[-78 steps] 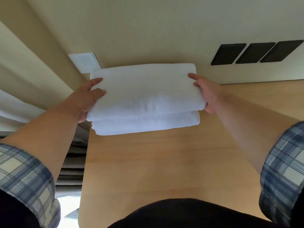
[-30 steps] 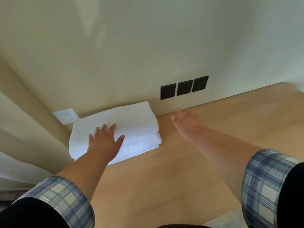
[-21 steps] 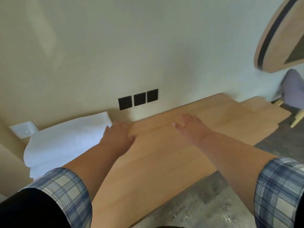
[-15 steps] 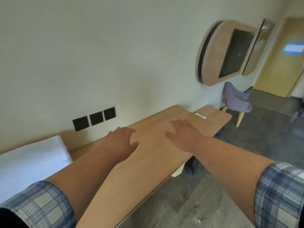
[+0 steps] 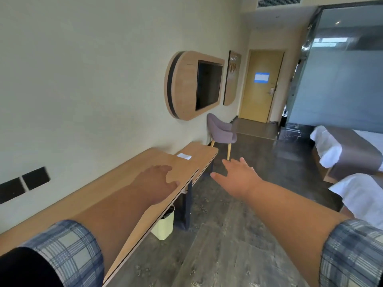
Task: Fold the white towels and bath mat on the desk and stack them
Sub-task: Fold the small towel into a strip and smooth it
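The folded white towels are out of view now, off the left edge. My left hand [image 5: 157, 183] hovers over the long wooden desk [image 5: 116, 183] near its front edge, fingers relaxed and holding nothing. My right hand [image 5: 236, 177] is stretched out over the dark floor to the right of the desk, fingers spread and empty. A small white card [image 5: 183, 156] lies on the lower far section of the desk.
A pale yellow bin [image 5: 164, 223] stands under the desk. A purple chair [image 5: 221, 133] sits at the desk's far end below a wall-mounted TV [image 5: 207, 85]. Two beds with white linen [image 5: 331, 148] are at the right. A yellow door [image 5: 260, 85] is at the back.
The view swung right, away from the towel stack, which left the frame. Both hands let go of the towels and moved right; my right hand now hangs past the desk edge.
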`<state>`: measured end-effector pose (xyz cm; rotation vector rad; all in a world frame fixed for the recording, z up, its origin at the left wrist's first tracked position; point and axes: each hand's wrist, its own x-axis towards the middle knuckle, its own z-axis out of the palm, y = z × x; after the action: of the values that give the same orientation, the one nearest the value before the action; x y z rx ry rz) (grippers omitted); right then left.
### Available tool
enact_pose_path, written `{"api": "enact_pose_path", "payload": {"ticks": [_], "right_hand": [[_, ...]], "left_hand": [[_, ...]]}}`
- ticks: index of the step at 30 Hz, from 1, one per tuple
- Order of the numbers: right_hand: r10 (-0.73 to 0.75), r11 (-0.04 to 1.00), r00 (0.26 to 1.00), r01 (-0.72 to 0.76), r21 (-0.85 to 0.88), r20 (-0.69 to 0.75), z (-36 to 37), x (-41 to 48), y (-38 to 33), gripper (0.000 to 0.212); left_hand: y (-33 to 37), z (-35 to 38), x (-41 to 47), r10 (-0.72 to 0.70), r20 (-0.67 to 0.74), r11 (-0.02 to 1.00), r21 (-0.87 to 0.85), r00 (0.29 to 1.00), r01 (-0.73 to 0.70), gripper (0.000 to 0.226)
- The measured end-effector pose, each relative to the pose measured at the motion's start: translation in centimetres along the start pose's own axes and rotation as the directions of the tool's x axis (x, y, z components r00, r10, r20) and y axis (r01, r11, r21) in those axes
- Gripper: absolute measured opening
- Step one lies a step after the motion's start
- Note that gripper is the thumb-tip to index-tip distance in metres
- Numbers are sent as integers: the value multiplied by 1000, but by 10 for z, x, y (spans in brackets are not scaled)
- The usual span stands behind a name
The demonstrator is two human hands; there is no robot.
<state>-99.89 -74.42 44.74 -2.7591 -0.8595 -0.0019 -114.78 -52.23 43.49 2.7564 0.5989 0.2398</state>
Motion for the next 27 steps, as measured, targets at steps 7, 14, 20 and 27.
{"api": "enact_pose_path", "payload": {"ticks": [7,14,20,27], "right_hand": [[65,997,998,-66,33,14,25,20,54,84],[75,994,997,-73,80,-22,38,106,89,81],[100,991,995,-99,94,-12,61,242,126,81],[122,972,989,-135,194,80,100,387,167,82]], "left_hand": [[34,54,44,38,50,999,-18,998,-38,71],[42,95,141,55,70,997,-52,996,-51,70],[31,124,277,71,88,996,-63,994,-65,77],[18,154,428,22,186,999,42,982,-30,78]]}}
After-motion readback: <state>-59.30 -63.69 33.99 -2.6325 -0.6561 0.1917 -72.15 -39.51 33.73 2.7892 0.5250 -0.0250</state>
